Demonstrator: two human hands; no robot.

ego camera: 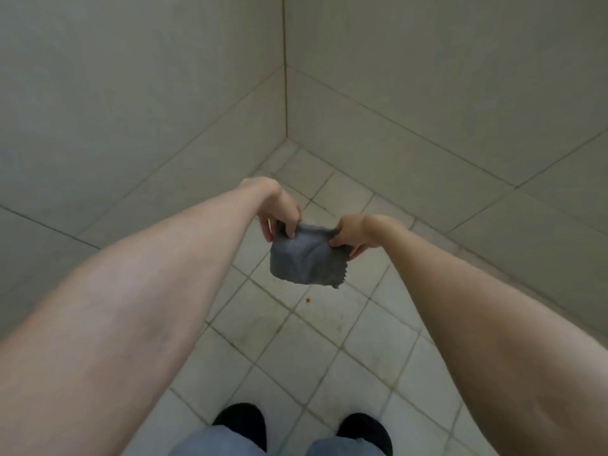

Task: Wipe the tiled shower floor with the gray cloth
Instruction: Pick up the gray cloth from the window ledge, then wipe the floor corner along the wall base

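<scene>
head view: the gray cloth (304, 256) hangs in the air on the near side of the shower corner (287, 138), above the tiled floor (296, 357) and not touching it. the left hand (279, 209) pinches its top edge on the side left of the corner line, thumb and fingertips closed on the fabric. the right hand (352, 233) pinches the opposite top corner the same way, the other fingers curled under.

risks, as i judge them: both holds are light pinches at the edge, so the cloth could slip from one hand on the way down and land bunched. the cloth looks small against this floor, so patches and grout lines may get missed. the orange speck (308, 300), nearer than the cloth from the corner, could smear instead of lifting.

count: one cloth, two hands, two bare forearms, one speck, two walls meeting at the corner, two dark shoes (241, 419), farthest from it.
</scene>
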